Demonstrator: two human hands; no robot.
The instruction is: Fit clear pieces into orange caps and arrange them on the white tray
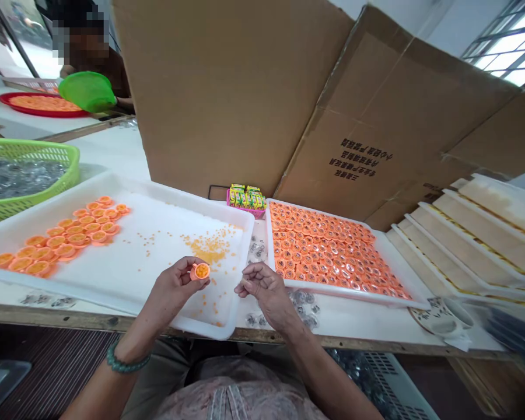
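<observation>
My left hand [175, 287] pinches a small orange cup filled with yellow beads [200, 270] over the front right corner of a big white tray [157, 201]. My right hand [260, 284] hovers just right of it, fingers curled together; whether it holds anything I cannot make out. On the tray lie several filled orange cups [65, 233] at the left and a scatter of loose yellow beads [210, 248]. To the right, a second white tray [389, 248] is packed with rows of capped orange cups [328, 248].
Clear caps [301, 303] lie on the table below my right hand. A green basket of clear caps [21, 175] stands at the left. Cardboard sheets [262, 87] wall the back. Stacked white trays [485, 233] sit at the right. Another person holds a green bowl [87, 90] far left.
</observation>
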